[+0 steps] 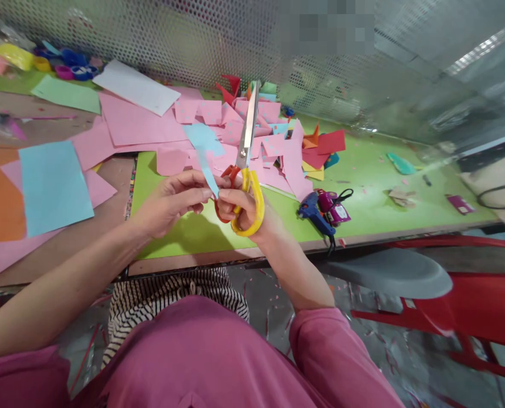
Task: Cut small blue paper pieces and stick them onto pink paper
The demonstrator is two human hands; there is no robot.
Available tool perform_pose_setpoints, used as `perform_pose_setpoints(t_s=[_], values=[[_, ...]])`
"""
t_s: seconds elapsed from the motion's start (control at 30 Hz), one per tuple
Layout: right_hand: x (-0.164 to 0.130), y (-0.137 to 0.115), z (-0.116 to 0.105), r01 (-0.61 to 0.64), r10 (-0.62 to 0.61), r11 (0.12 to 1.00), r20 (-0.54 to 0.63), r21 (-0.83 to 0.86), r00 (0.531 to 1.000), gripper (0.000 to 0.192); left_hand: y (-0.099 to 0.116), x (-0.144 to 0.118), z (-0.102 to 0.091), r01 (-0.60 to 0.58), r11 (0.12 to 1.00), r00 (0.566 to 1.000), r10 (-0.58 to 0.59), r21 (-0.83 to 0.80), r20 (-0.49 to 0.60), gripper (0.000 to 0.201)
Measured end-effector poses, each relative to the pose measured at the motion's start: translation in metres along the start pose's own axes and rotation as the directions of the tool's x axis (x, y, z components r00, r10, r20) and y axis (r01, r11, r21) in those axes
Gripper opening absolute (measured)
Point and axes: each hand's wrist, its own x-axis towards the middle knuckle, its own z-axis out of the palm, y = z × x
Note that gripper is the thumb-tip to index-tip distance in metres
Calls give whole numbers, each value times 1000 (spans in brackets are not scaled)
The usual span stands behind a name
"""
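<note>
A narrow light-blue paper strip runs down to the fingertips of both hands. My left hand is closed, pinching the lower part of this strip between thumb and fingers. Scissors with one yellow and one orange-red handle hang on my right hand, blades together and pointing away from me. The thumb and finger of that hand also meet at the strip's lower end. Past the strip lies a light-blue paper scrap on several pink paper pieces.
Left on the table are a light-blue sheet, an orange sheet and a white sheet. A blue glue gun and a purple item lie right. A perforated metal panel stands behind; a grey stool is beside the table.
</note>
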Motion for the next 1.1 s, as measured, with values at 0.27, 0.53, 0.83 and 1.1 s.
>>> perform_pose_setpoints(t_s=[0.27,0.53,0.83,1.1], values=[[-24,-7,-12,-12,-8,871,-38,-492,999,46,5,1,2,27,998,991,-35,-63,-129,23],[-47,-12,-33,-40,-110,404,-92,-914,990,73,5,4,1,-37,992,975,9,-120,-223,22],[-44,-11,-34,-35,-148,289,-81,-957,986,72,2,4,3,-19,995,972,-5,-100,-233,22],[-43,-10,-36,-29,-166,273,-77,-962,983,72,-2,4,0,-23,998,968,7,-63,-250,25]])
